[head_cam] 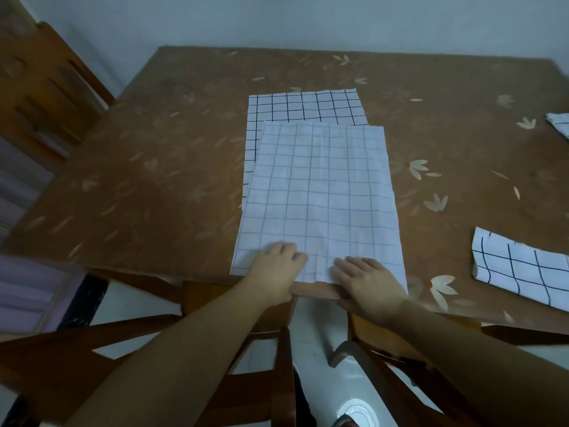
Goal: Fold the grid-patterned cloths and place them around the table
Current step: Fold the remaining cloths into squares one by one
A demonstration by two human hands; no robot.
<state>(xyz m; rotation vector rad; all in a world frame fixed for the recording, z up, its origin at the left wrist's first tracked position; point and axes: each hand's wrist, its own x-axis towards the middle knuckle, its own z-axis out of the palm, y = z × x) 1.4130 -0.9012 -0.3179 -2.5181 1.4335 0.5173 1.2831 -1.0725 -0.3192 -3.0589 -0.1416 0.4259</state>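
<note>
A white cloth with a faint grid (320, 195) lies spread flat near the table's front edge, its pale side up. It partly covers a second white cloth with a bold black grid (308, 107) behind it. My left hand (277, 266) rests on the front cloth's near left part with its fingers loosely bent. My right hand (366, 280) presses flat on its near right part, fingers straight. A folded grid cloth (520, 268) lies at the right, and another grid cloth (558, 123) shows at the far right edge.
The brown table (154, 167) has a leaf pattern and stands against a pale wall. A wooden chair (46, 87) stands at the far left. Two wooden chairs (246, 349) sit below the table's near edge, over a white floor.
</note>
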